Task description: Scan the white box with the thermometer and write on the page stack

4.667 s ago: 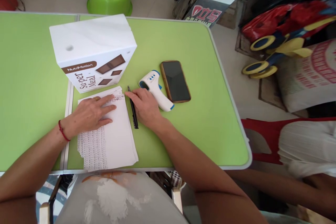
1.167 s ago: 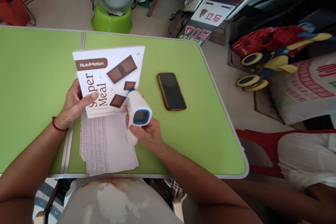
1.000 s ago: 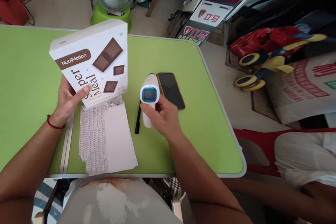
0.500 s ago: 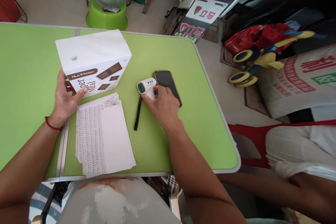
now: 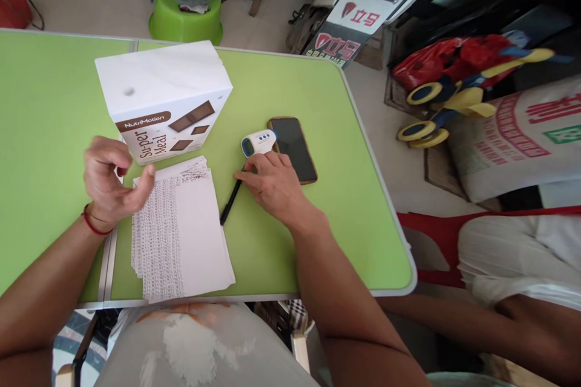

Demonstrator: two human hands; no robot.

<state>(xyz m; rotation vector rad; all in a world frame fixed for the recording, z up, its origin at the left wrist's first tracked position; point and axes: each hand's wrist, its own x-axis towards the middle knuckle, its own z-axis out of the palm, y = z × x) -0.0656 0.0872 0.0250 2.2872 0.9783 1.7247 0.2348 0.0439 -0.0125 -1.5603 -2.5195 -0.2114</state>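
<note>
Right now, on the green tabletop (image 5: 318,236):

Left hand (image 5: 111,178): raised just above the tabletop near its middle seam, fingers loosely curled, holding nothing; a red cord sits on the wrist.

Right hand (image 5: 272,184): lying flat on the tabletop, fingers spread, its fingertips touching the upper end of the pen; it grips nothing.

Pen (image 5: 230,202): black, lying at a slant on the tabletop between the paper stack and the right hand.

Thermometer (image 5: 258,143): white and blue, gun-shaped, lying on the tabletop just beyond the right hand, its handle hidden under the fingers.

Phone (image 5: 293,148): dark screen up, touching or just beside the thermometer on the side toward the right edge.

Paper stack (image 5: 181,230): printed sheets fanned out, reaching to the near edge of the tabletop, beside the left hand.

Box (image 5: 161,100): white carton with chocolate print, standing toward the far edge, just behind the paper stack.
</note>
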